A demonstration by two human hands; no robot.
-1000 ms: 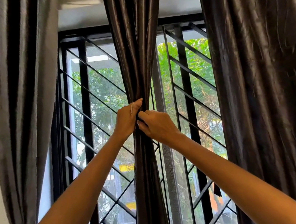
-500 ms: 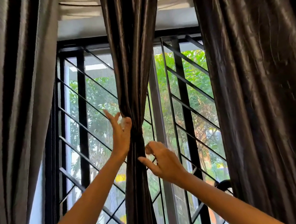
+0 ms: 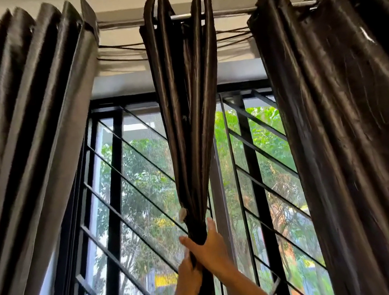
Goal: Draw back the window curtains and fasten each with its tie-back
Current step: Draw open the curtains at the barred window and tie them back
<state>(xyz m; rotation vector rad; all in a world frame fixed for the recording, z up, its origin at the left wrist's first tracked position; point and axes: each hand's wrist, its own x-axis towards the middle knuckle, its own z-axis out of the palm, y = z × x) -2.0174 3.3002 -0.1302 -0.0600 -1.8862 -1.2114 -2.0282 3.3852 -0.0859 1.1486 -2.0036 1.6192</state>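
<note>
Gripping the gathered middle curtain (image 3: pixel 189 112), your right hand (image 3: pixel 209 245) wraps it at its narrowest point, low in the view, with the thumb spread to the left and the fingers reaching up along the right side of the bundle, so that grip holds the fabric. Your left hand (image 3: pixel 189 278) sits just below and to the left, pressed against the same bundle and partly overlapped by the right wrist; whether its fingers curl round the cloth you cannot tell from this angle. Just above your right hand, a small pale tab (image 3: pixel 182 215) shows on the left edge of the bundle, where the folds are already pinched in; whether it belongs to a tie-back cannot be made out. The dark satin curtain hangs from the curtain rod (image 3: pixel 228 12) by its eyelets and fans out wider toward the top. To your left, the left curtain (image 3: pixel 32 136) hangs in loose pleats, drawn partly aside, and to your right the right curtain (image 3: pixel 351 123) hangs full and untied, both well apart from your hands. Between them, the black window grille (image 3: pixel 122 180) with its slanted bars stands behind the curtains, and green foliage shows through the glass. Thin dark cables (image 3: pixel 124 53) run along the wall under the rod.
</note>
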